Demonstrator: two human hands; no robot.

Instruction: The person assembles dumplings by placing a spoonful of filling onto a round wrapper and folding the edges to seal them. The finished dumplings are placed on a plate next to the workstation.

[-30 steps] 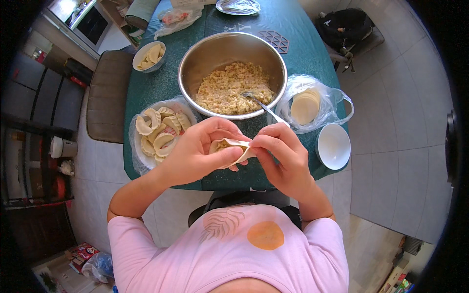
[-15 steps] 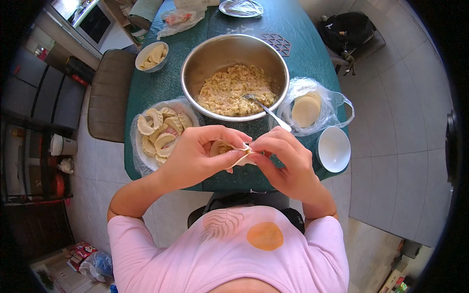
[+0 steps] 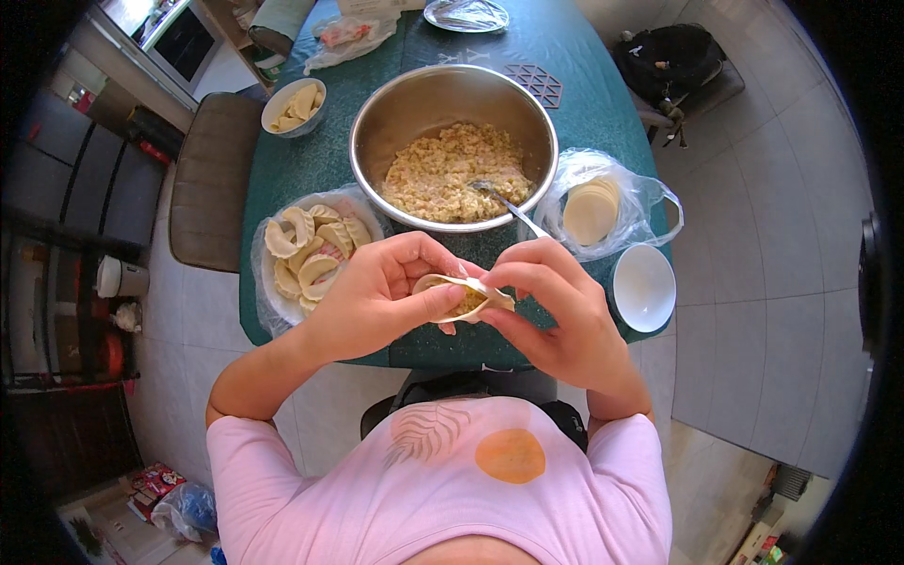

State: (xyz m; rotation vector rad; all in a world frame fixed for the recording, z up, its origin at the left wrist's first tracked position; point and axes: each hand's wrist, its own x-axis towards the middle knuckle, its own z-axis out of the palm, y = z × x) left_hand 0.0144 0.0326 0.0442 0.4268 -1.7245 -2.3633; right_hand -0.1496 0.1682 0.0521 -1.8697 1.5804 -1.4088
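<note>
Over the green bench, the left hand cups a half-open dumpling in its grip while the right hand holds its right end between thumb and finger.

Here's the thin, cream-coloured dough wrapper, curled around crumbly yellow filling, mouth gaping, right end narrowed, held up between left hand and right hand!

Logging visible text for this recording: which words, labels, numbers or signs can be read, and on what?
Green tablecloth: pale lettering beyond the steel bowl, partly hidden, cannot be read whole.
Carton, top edge: print too small.
Red package, lower left: too blurred.
Nothing else readable.
</note>
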